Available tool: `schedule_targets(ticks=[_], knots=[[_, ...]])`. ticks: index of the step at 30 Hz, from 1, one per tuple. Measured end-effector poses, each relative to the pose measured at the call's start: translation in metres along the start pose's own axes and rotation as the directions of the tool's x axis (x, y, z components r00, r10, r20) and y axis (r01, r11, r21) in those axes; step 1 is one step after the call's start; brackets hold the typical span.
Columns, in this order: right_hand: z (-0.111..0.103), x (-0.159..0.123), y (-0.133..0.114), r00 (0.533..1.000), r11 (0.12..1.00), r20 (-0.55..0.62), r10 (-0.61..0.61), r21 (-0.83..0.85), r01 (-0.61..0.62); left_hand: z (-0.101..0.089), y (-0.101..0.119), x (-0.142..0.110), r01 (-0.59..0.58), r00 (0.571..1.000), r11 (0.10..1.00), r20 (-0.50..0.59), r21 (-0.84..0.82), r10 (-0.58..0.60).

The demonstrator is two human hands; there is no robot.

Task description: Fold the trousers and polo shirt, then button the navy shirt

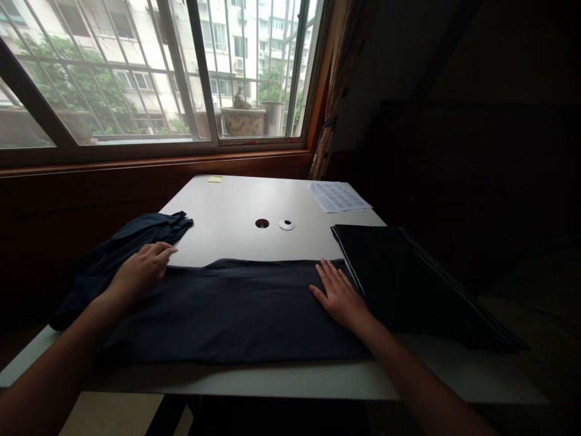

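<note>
A dark navy piece of clothing [254, 312], perhaps a trouser leg, lies flattened lengthwise across the front of the white table. My left hand [143, 269] is at its far left corner, the fingers bent and drawn together on the fabric's edge; the fingertips are partly hidden. Spread flat on the right end of the same garment is my right hand [338, 293], fingers apart and pressing lightly on the cloth. Beside the left hand sits a crumpled dark blue cloth [131, 239]. To the right is a black folded garment [417, 281] with thin white stripes along its edges.
The white table [227, 221] has a round cable hole [262, 223] with a white cap [286, 224] beside it. Printed sheets [338, 197] lie at the back right, yellow sticky notes [215, 179] at the back left. Behind stand a barred window [158, 72] and a tied curtain [329, 121].
</note>
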State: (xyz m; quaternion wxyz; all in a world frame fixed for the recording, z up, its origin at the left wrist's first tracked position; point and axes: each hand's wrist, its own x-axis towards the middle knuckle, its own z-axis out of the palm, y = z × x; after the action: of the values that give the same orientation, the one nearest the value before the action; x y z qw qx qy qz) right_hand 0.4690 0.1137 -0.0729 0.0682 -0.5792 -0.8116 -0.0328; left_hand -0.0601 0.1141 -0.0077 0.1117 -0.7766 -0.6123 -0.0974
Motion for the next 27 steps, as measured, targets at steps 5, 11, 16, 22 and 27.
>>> schedule_targets(ticks=[5, 11, 16, 22, 27], knots=[[0.001, 0.000, 0.001, 1.000, 1.000, -0.013, 0.002, 0.018, -0.001, 0.014, 0.097, 0.012, -0.358, 0.933, 0.907, -0.042, -0.220, 0.358], [-0.002, -0.002, 0.002, 1.000, 1.000, 0.004, -0.002, 0.029, 0.001, 0.049, 0.180, 0.032, -0.436, 0.886, 0.864, 0.047, -0.252, 0.461], [-0.005, -0.005, 0.002, 1.000, 1.000, 0.020, 0.006, 0.018, -0.006, 0.058, 0.160, 0.052, -0.308, 0.934, 0.928, 0.116, -0.210, 0.337], [-0.009, -0.007, 0.000, 0.999, 1.000, 0.031, 0.015, 0.014, -0.015, 0.058, 0.128, 0.041, -0.213, 0.959, 0.970, 0.164, -0.114, 0.230], [-0.008, -0.006, 0.002, 1.000, 1.000, 0.022, 0.013, 0.028, -0.014, 0.055, 0.108, 0.020, -0.214, 0.960, 0.972, 0.163, -0.096, 0.227]])
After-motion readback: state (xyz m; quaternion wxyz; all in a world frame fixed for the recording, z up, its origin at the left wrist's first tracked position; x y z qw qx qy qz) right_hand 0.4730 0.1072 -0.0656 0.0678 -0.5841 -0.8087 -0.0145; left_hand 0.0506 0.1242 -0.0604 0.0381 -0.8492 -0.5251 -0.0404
